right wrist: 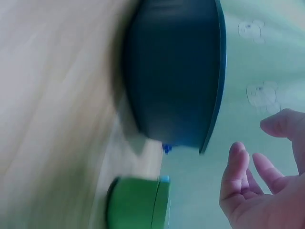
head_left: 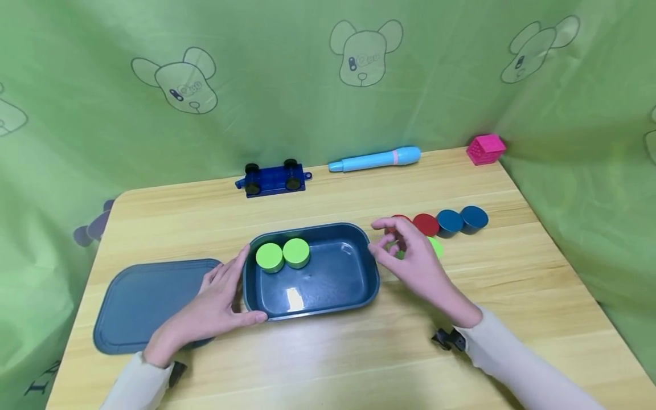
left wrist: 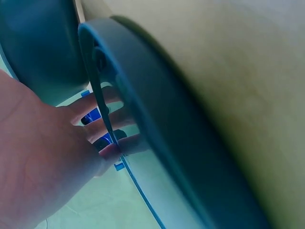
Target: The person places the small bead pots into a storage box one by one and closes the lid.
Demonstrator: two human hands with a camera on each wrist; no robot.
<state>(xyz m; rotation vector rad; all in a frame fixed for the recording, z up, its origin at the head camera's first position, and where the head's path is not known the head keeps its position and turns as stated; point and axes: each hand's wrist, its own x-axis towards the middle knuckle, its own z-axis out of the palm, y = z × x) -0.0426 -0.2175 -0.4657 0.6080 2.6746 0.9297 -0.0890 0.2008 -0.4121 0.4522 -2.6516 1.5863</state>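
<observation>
A dark blue rectangular box [head_left: 335, 279] stands on the table with two lime-green round blocks [head_left: 269, 257] side by side at its back left. My left hand [head_left: 217, 304] rests against its left end, fingers along the wall and thumb at the front rim. Just past the box's right end, my right hand [head_left: 410, 256] hovers with thumb and index finger apart and nothing between them. Behind it, two red blocks [head_left: 426, 224], two blue blocks [head_left: 450, 222] and green [head_left: 435, 246] are lined up, partly hidden. The right wrist view shows a green block [right wrist: 136, 202] below the hand.
A flat dark blue lid [head_left: 154, 302] lies left of the box, partly under my left arm. Along the back edge are a blue wheeled toy chassis [head_left: 275, 179], a light blue pen-like stick [head_left: 374, 160] and a pink block [head_left: 486, 149]. A green curtain [head_left: 287, 85] hangs behind.
</observation>
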